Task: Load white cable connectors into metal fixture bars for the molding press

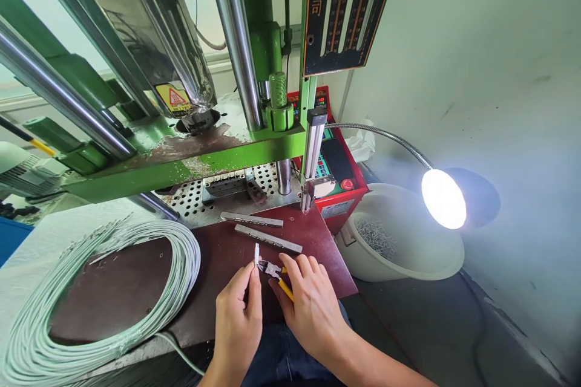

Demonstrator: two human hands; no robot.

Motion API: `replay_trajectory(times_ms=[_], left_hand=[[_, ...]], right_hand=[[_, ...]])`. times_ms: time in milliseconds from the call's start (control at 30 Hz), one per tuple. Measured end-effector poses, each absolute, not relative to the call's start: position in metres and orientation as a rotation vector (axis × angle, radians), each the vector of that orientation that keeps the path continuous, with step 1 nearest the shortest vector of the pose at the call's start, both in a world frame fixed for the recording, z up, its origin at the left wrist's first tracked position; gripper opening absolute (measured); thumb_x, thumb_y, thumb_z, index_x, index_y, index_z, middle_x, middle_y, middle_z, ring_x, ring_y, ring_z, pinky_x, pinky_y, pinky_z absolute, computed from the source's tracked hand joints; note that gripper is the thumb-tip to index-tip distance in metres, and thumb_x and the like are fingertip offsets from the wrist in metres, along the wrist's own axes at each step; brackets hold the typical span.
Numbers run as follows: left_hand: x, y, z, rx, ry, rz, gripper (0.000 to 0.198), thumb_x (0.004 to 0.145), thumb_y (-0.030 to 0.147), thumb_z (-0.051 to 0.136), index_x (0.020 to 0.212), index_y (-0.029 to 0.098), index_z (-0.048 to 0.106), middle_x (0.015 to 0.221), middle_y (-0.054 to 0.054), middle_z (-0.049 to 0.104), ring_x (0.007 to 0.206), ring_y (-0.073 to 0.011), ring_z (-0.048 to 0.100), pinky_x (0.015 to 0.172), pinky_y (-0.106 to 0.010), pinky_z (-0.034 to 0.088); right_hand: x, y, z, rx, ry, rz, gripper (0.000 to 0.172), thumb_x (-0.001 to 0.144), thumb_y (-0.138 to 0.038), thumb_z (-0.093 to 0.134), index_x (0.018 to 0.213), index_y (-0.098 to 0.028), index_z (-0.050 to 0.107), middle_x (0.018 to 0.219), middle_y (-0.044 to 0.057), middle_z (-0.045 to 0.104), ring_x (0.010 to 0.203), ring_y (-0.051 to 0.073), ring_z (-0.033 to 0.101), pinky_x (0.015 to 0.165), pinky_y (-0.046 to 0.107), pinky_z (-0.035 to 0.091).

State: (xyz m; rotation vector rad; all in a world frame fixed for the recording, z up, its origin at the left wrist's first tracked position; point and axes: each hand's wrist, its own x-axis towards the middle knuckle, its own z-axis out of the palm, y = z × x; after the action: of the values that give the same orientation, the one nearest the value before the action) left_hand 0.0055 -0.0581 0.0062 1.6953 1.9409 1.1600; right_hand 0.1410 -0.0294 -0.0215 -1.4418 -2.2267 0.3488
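Between thumb and forefinger my left hand (239,308) pinches a small white plastic piece (256,253), which stands upright above the fingertips. My right hand (311,299) is closed around the yellow handles of a pair of diagonal cutters (271,268). The cutter jaws point left and meet the white piece just above my left fingertips; whether they are closed on it I cannot tell. Beyond my hands, two grey metal bars (267,238) with notched edges lie side by side on the dark red board (218,266).
On the left lies a large coil of pale green cable (186,266). A green press (195,172) stands behind the board, with a red control box (338,211) beside it. At right are a lit lamp (443,199) on a flexible neck and a white bucket (408,272) holding small grey pieces.
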Motion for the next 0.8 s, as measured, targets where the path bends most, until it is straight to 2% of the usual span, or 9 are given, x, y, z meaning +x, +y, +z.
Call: replay_trajectory(times_ms=[200,367,433,500,567,633,700,733,800], left_hand=[[0.010,-0.056,-0.006,1.895,2.060,1.198,0.033,0.095,0.026,0.039,0.102,0.013,0.068,0.085,-0.013,0.074,0.076,-0.0223,0.071,0.070,-0.030,0.057],[0.008,-0.053,-0.008,1.931,2.066,1.189,0.032,0.095,0.026,0.039,0.103,0.014,0.067,0.085,-0.012,0.074,0.076,-0.0220,0.071,0.069,-0.030,0.057],[0.005,-0.053,-0.006,1.914,2.047,1.178,0.032,0.095,0.026,0.039,0.101,0.014,0.068,0.085,-0.012,0.074,0.077,-0.0222,0.072,0.068,-0.030,0.057],[0.004,-0.054,-0.004,1.890,2.025,1.171,0.031,0.094,0.026,0.040,0.101,0.014,0.068,0.088,-0.013,0.074,0.079,-0.0223,0.072,0.069,-0.030,0.057],[0.002,-0.054,-0.001,1.863,1.989,1.160,0.030,0.094,0.026,0.042,0.102,0.013,0.068,0.090,-0.013,0.075,0.080,-0.0219,0.072,0.071,-0.029,0.057],[0.000,-0.053,0.001,1.811,1.969,1.148,0.030,0.093,0.026,0.043,0.101,0.013,0.069,0.090,-0.013,0.075,0.080,-0.0218,0.072,0.072,-0.030,0.057],[-0.005,-0.051,0.004,1.723,1.973,1.139,0.031,0.092,0.028,0.043,0.100,0.015,0.070,0.092,-0.013,0.076,0.082,-0.0228,0.072,0.075,-0.032,0.057],[-0.008,-0.050,0.006,1.665,1.973,1.128,0.033,0.092,0.030,0.043,0.099,0.015,0.071,0.095,-0.013,0.076,0.085,-0.0236,0.072,0.077,-0.033,0.057],[-0.014,-0.047,0.011,1.552,1.943,1.102,0.035,0.090,0.036,0.045,0.098,0.017,0.073,0.096,-0.011,0.076,0.091,-0.0250,0.071,0.081,-0.035,0.056]], right_hand=[[0.137,-0.031,-0.022,-1.469,-2.227,0.345,0.029,0.095,-0.032,0.046,0.120,-0.017,0.051,0.094,0.010,0.062,0.089,0.026,0.057,0.077,0.040,0.045],[0.136,-0.026,-0.024,-1.467,-2.255,0.437,0.025,0.096,-0.031,0.045,0.114,-0.018,0.055,0.090,0.009,0.064,0.086,0.025,0.060,0.075,0.037,0.046],[0.140,-0.021,-0.022,-1.404,-2.274,0.637,0.020,0.095,-0.031,0.046,0.106,-0.019,0.058,0.086,0.007,0.065,0.080,0.021,0.061,0.071,0.032,0.044],[0.147,-0.014,-0.016,-1.317,-2.275,0.954,0.019,0.094,-0.035,0.050,0.089,-0.019,0.059,0.077,0.003,0.062,0.068,0.015,0.056,0.062,0.026,0.040],[0.156,-0.009,-0.007,-1.238,-2.211,1.315,0.032,0.093,-0.044,0.051,0.074,-0.018,0.052,0.065,-0.002,0.054,0.057,0.010,0.045,0.053,0.023,0.032],[0.165,-0.007,0.001,-1.142,-2.105,1.683,0.044,0.093,-0.054,0.047,0.068,-0.017,0.046,0.059,-0.004,0.046,0.052,0.008,0.036,0.049,0.021,0.028],[0.171,-0.009,0.007,-1.008,-2.044,1.961,0.049,0.094,-0.059,0.041,0.069,-0.017,0.048,0.058,-0.004,0.046,0.051,0.007,0.037,0.047,0.020,0.030],[0.172,-0.010,0.009,-0.970,-2.066,1.970,0.049,0.094,-0.059,0.040,0.073,-0.016,0.051,0.061,-0.003,0.050,0.052,0.008,0.041,0.049,0.020,0.034],[0.172,-0.015,0.008,-1.016,-2.198,1.628,0.040,0.095,-0.053,0.043,0.090,-0.016,0.060,0.078,0.002,0.061,0.066,0.013,0.053,0.061,0.025,0.043]])
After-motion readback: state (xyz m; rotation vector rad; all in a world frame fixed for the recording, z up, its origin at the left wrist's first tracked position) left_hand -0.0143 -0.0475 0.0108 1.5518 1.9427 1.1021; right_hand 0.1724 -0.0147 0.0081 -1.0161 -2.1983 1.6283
